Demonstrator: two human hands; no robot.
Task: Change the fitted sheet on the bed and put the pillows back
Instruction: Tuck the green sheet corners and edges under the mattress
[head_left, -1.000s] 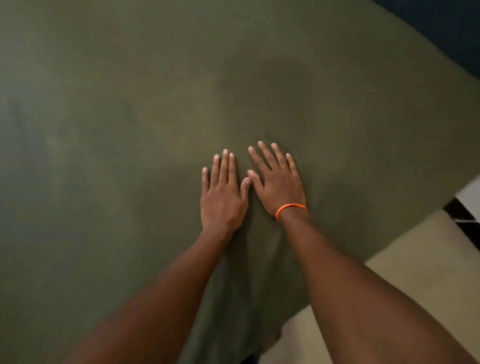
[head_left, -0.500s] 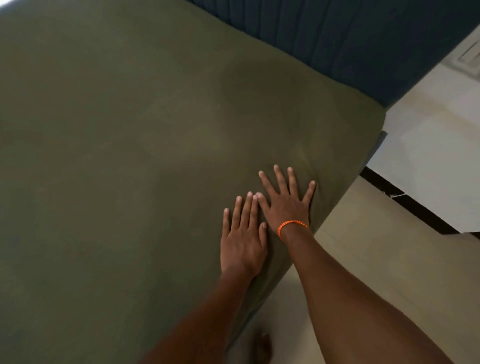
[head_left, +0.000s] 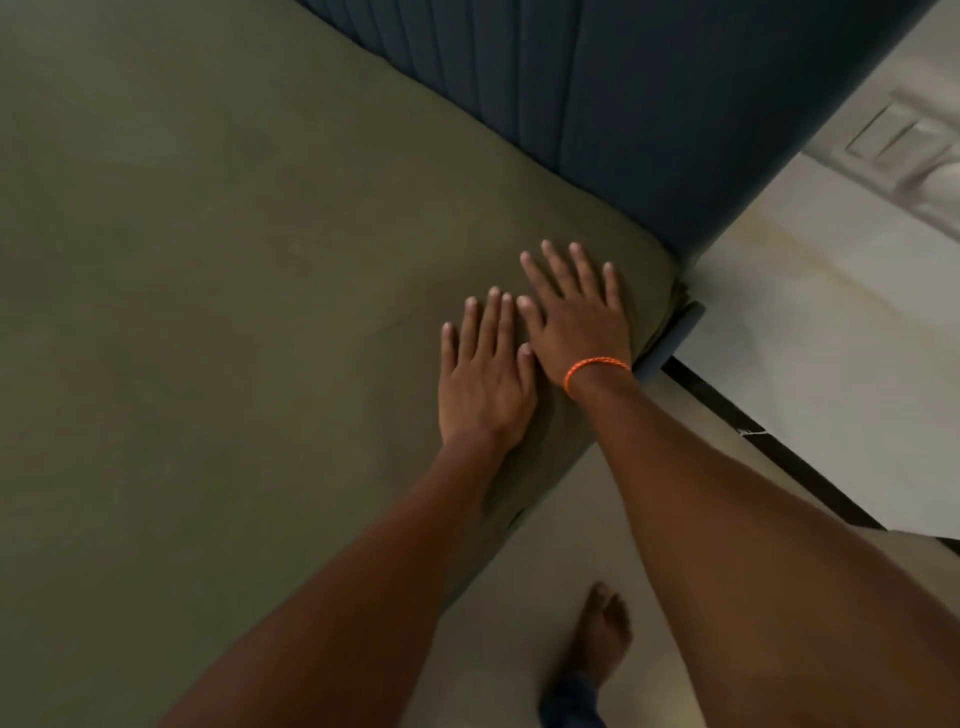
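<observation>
Sheet (head_left: 218, 291) — olive-green, plain, matte. Spread flat and taut over the bed top, nearly wrinkle-free, faint mottling only. Landmark: headboard (head_left: 649, 104), dark blue, vertically channelled. Sheet's far edge runs along the base of the headboard, touching it. Corner nearest the headboard's outer end is rounded and pulled down over the mattress side, with small gathers just below the corner. Near side of the sheet drops over the bed edge, away from the headboard — a few soft folds visible there. No pillows in view.
</observation>
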